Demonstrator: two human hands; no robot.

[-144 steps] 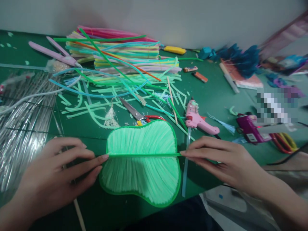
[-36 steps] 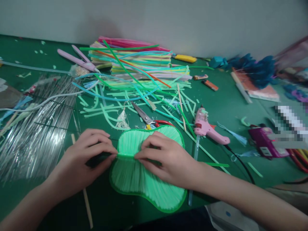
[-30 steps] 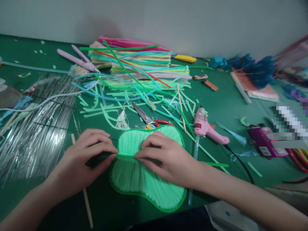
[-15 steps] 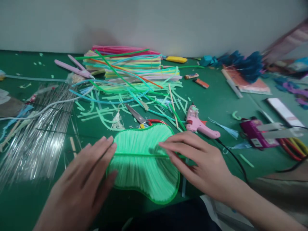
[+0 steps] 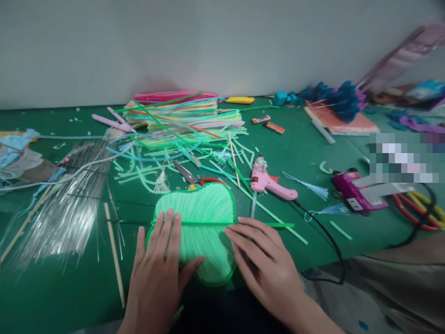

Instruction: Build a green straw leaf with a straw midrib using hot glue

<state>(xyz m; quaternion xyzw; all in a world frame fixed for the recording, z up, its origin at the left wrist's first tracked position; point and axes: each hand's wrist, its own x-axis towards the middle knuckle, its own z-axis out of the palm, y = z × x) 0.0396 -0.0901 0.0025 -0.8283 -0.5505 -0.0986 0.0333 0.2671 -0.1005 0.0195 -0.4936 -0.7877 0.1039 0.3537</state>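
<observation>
Green worktable (image 5: 313,148): I am pressing both flat, spread hands, left (image 5: 158,273) and right (image 5: 267,269), on the fan (image 5: 201,208), seating its strip (image 5: 215,224); trimming looks next.

There is one view only, from a camera worn on the person's head, looking forward and down across the green table top (image 5: 313,144) toward the pale wall at twelve o'clock. It sits close: the person's left hand (image 5: 158,273) and right hand (image 5: 269,273) fill the frame's six o'clock edge, forearms cut off below.
</observation>
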